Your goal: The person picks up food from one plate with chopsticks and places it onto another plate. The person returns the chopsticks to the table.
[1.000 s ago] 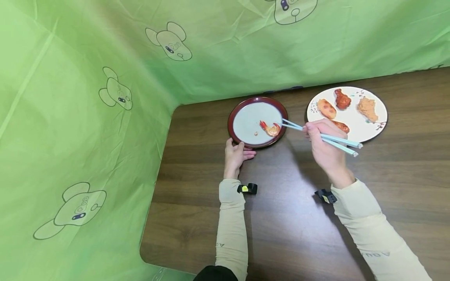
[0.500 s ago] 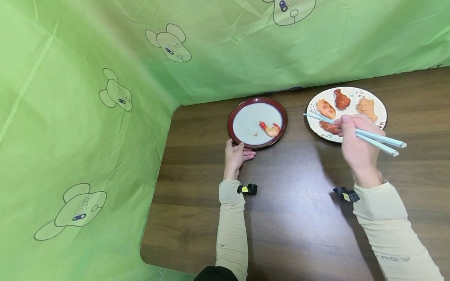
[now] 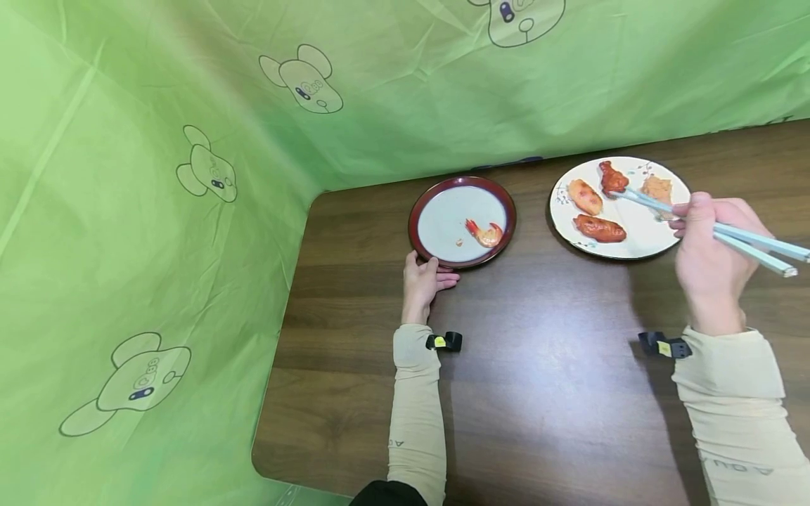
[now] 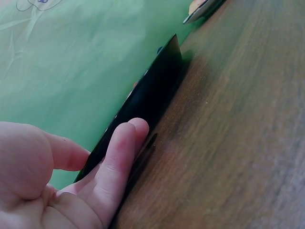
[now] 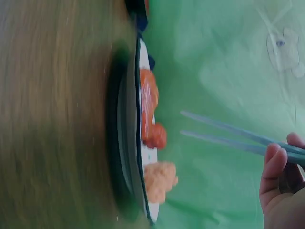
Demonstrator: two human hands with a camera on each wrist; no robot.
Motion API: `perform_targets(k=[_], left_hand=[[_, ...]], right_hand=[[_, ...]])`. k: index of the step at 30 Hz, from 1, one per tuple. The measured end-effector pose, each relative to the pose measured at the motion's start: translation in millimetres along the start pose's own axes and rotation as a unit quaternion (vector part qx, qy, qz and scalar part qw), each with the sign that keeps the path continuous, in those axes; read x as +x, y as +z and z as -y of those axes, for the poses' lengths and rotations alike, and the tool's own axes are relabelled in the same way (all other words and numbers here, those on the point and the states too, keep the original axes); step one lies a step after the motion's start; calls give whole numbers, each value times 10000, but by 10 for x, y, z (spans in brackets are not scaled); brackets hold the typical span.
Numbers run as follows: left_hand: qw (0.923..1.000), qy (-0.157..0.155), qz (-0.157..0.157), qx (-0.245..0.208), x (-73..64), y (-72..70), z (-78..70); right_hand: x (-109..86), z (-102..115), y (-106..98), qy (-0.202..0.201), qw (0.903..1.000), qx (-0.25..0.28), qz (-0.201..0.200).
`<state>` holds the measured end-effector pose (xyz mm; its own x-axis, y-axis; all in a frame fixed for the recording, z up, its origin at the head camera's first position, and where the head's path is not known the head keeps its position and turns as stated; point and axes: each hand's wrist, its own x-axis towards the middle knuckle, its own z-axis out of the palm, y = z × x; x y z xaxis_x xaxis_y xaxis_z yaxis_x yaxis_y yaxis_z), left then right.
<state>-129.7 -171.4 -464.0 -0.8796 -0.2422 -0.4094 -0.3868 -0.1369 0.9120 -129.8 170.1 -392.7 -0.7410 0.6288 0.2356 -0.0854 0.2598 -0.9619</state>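
My left hand (image 3: pixel 420 284) grips the near rim of the red-rimmed plate (image 3: pixel 415 218). In the left wrist view the thumb is at its edge and fingers lie along its dark underside (image 4: pixel 147 98). A shrimp (image 3: pixel 486 233) and a small crumb rest on this plate. Between the fingers of my right hand (image 3: pixel 718 249) is a pair of pale blue chopsticks (image 3: pixel 756 239), their tips apart and over the white patterned plate (image 3: pixel 652 235), near the chicken drumstick (image 3: pixel 611 179). That plate also bears a chicken wing (image 3: pixel 600 228), an oval browned piece (image 3: pixel 585 197) and a lumpy fried piece (image 3: pixel 658 188).
Both plates stand at the back of the brown wooden table (image 3: pixel 538 393). A green cloth (image 3: pixel 405 98) with printed cartoon heads hangs behind it and along the left side. A gap of bare wood separates the plates.
My right hand has moved right with the chopsticks, from beside the shrimp to over the white plate, uncovering the chicken wing. The left hand and the shrimp have stayed in place.
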Motion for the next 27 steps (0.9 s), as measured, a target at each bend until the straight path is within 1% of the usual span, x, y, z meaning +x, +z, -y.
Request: perform_targets(k=[3, 7, 11, 13, 19, 22, 27], left_hand=[[10000, 12, 4, -18, 0, -1, -3], [10000, 60, 2, -78, 1, -2, -7], [9999, 74, -11, -78, -3, -4, -6], [9999, 71, -29, -74, -7, -5, -5], [9999, 103, -34, -75, -13, -8, 3], [9999, 120, -10, -55, -6, -10, 9], [9999, 135, 3, -73, 5, -5, 12]], right_hand=[[60, -32, -55, 156, 9995, 8, -273], [135, -95, -123, 505, 9977, 97, -436], [169, -161, -170, 543, 9970, -140, -525], [178, -187, -183, 473, 9968, -294, -580], [187, -232, -215, 476, 9960, -379, -647], [191, -244, -220, 608, 9955, -265, -673], [227, -193, -199, 1059, 9919, -19, -696]])
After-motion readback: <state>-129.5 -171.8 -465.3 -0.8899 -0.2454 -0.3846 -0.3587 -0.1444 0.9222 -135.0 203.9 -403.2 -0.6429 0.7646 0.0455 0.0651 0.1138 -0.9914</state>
